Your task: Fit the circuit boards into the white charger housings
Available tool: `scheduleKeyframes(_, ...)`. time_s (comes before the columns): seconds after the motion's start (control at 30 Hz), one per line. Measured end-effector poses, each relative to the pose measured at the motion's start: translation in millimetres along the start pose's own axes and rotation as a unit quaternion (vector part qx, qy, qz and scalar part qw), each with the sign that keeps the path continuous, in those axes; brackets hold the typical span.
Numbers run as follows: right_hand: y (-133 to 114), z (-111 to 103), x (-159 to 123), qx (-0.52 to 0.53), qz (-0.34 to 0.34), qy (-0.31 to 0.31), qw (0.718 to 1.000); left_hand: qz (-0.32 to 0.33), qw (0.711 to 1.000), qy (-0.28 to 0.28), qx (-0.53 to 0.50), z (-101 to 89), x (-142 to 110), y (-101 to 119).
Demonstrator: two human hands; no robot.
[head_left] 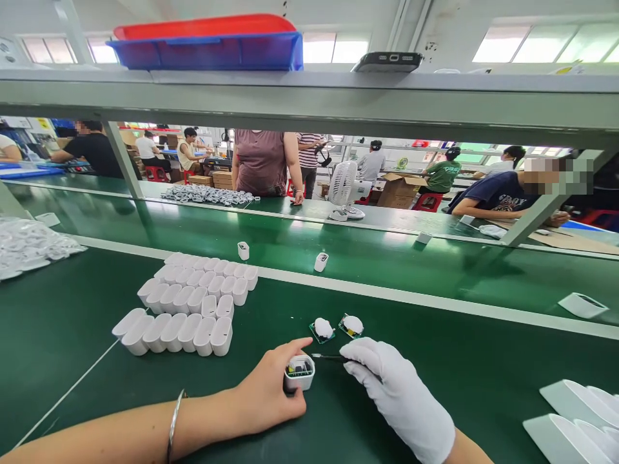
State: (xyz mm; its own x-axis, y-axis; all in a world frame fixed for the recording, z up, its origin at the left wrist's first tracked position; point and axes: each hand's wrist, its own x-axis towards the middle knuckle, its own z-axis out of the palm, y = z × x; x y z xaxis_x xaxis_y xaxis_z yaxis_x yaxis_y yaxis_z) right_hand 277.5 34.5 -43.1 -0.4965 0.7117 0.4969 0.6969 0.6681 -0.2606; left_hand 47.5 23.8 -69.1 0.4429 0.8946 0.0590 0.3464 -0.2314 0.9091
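Observation:
My bare left hand (pixel 264 393) is wrapped round a small white plastic housing (pixel 298 373) with a circuit board showing in its open top, resting on the green table. In a white glove, my right hand (pixel 391 386) pinches a thin dark tool (pixel 326 356) whose tip points toward the housing's top. Just beyond them lie two small green circuit boards with white parts, one (pixel 322 329) on the left and one (pixel 352 325) on the right. Rows of empty white housings (pixel 188 303) stand to the left.
A green conveyor belt (pixel 387 258) runs across behind, carrying single white housings (pixel 321 261). White trays (pixel 575 419) sit at the lower right, bagged white parts (pixel 29 245) at far left. Other people work beyond the belt. A shelf above holds a blue bin (pixel 207 48) and a phone (pixel 387 61).

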Motion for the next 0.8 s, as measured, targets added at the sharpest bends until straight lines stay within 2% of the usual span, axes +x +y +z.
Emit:
scheduleKeyframes(0.07,-5,-4,1,-0.041,-0.036,0.026,0.998,-0.018,1.000,-0.008,-0.018,-0.5,1,-1)
scheduleKeyframes(0.13,-10,-6,2,-0.069,-0.050,0.022,0.996,-0.019,0.999,-0.017,-0.029,-1.5,2,-1)
scheduleKeyframes(0.23,-16,-6,4,-0.088,-0.047,0.007,0.995,-0.020,0.999,-0.022,-0.036,-2.6,2,0)
scheduleKeyframes(0.5,-26,1,8,-0.109,-0.056,0.019,0.992,-0.014,0.999,-0.037,-0.025,-3.0,3,1)
scheduleKeyframes(0.63,-29,-4,13,-0.141,-0.083,-0.002,0.986,-0.020,0.999,-0.040,-0.031,-4.1,2,2)
scheduleKeyframes(0.8,-26,-7,15,-0.115,-0.069,0.003,0.991,-0.012,0.999,-0.036,-0.026,-3.1,2,0)
